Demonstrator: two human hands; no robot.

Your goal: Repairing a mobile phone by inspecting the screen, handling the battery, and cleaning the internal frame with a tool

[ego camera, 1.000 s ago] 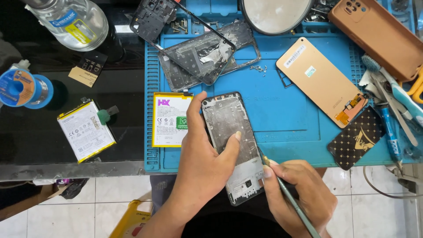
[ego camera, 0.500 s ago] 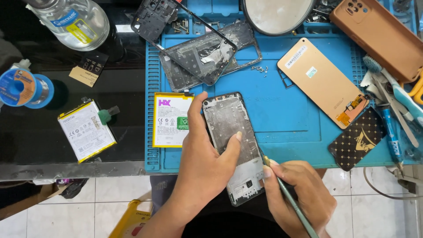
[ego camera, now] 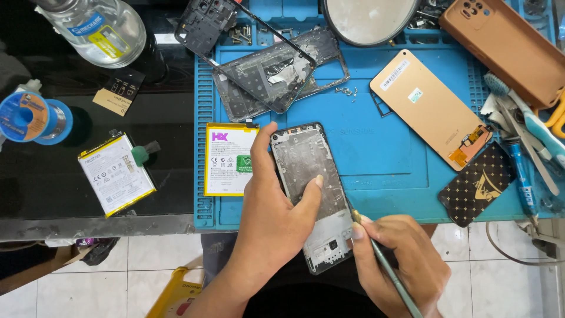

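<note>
Close by, left hand [ego camera: 268, 221] grasping phone frame [ego camera: 312, 188], right hand [ego camera: 400, 265] clenched round tool [ego camera: 385, 271], battery [ego camera: 226, 159] alongside.

1. The scene is bright and evenly lit, like soft daylight from above.
2. Shadows are short and soft; the left hand [ego camera: 271, 224] throws a faint one on the frame [ego camera: 306, 171] it holds.
3. The black desk [ego camera: 53, 171] shows dim reflections, and the bottle [ego camera: 100, 29] carries small highlights.
4. Focus is sharp across the blue mat [ego camera: 376, 159]; no motion blur shows.
5. Edges bend slightly from the wide lens.
</note>
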